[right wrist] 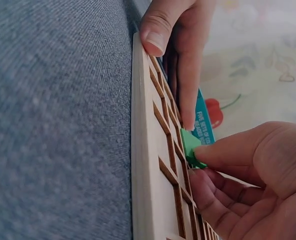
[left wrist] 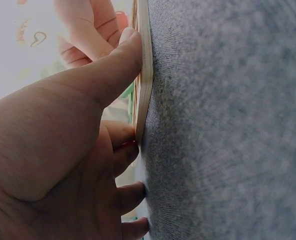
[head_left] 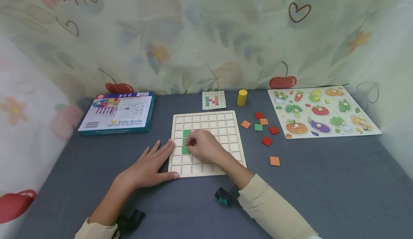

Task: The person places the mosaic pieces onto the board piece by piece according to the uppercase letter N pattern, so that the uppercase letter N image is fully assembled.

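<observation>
A wooden grid board (head_left: pixel 222 122) lies flat on the table, with green square tiles (head_left: pixel 186 133) in a column of its cells toward the left. My right hand (head_left: pixel 206 146) is over the board and pinches a green tile (right wrist: pixel 190 145) between thumb and fingers, low at the cells. My left hand (head_left: pixel 145 168) lies spread at the board's left side. Its thumb (left wrist: pixel 120 62) rests on the front left corner, and its index fingertip reaches the left edge. Part of the grid is hidden under my right hand and wrist.
Several loose red (head_left: pixel 267 141), orange (head_left: pixel 275 161) and green tiles (head_left: pixel 258 127) lie right of the board. Behind it are a patterned card (head_left: pixel 214 100) and a yellow cylinder (head_left: pixel 242 98). A boxed set (head_left: pixel 116 113) lies left, a vegetable puzzle board (head_left: pixel 322 111) right.
</observation>
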Demonstrator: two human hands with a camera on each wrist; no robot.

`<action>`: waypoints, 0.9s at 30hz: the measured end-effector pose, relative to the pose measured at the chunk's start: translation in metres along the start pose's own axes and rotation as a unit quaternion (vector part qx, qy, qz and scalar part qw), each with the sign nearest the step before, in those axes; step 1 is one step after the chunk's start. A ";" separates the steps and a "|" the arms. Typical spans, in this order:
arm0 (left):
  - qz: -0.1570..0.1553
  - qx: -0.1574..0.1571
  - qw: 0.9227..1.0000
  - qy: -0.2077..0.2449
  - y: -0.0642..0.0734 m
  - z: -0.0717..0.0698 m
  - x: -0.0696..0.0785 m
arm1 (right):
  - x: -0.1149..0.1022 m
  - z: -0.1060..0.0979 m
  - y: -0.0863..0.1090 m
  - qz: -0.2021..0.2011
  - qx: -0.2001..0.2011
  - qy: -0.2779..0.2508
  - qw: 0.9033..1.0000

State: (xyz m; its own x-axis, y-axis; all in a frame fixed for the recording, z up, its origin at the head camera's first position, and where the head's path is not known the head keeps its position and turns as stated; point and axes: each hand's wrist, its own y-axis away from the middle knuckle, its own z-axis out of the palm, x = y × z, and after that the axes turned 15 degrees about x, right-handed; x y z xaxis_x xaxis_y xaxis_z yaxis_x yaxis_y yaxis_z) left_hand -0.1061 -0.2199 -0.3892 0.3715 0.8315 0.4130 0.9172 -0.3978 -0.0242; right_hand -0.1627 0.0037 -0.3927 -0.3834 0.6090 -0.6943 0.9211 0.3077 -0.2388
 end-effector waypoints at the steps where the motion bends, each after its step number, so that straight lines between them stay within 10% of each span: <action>1: -0.001 0.000 1.000 0.000 0.000 0.000 0.000 | -0.001 0.000 0.000 -0.003 0.000 0.002 1.000; 14: -0.005 -0.001 1.000 -0.005 -0.001 0.001 0.001 | 0.006 -0.010 0.005 0.003 0.042 -0.003 0.999; 27: -0.004 -0.002 1.000 -0.004 0.000 0.000 0.001 | 0.060 -0.081 0.012 0.103 0.081 0.032 0.991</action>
State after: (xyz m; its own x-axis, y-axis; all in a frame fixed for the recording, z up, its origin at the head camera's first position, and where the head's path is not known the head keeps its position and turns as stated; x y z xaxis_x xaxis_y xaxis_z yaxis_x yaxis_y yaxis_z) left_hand -0.1057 -0.2185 -0.3891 0.3647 0.8383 0.4054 0.9197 -0.3923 -0.0160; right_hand -0.1802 0.1031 -0.3816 -0.1851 0.6935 -0.6963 0.9770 0.0535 -0.2065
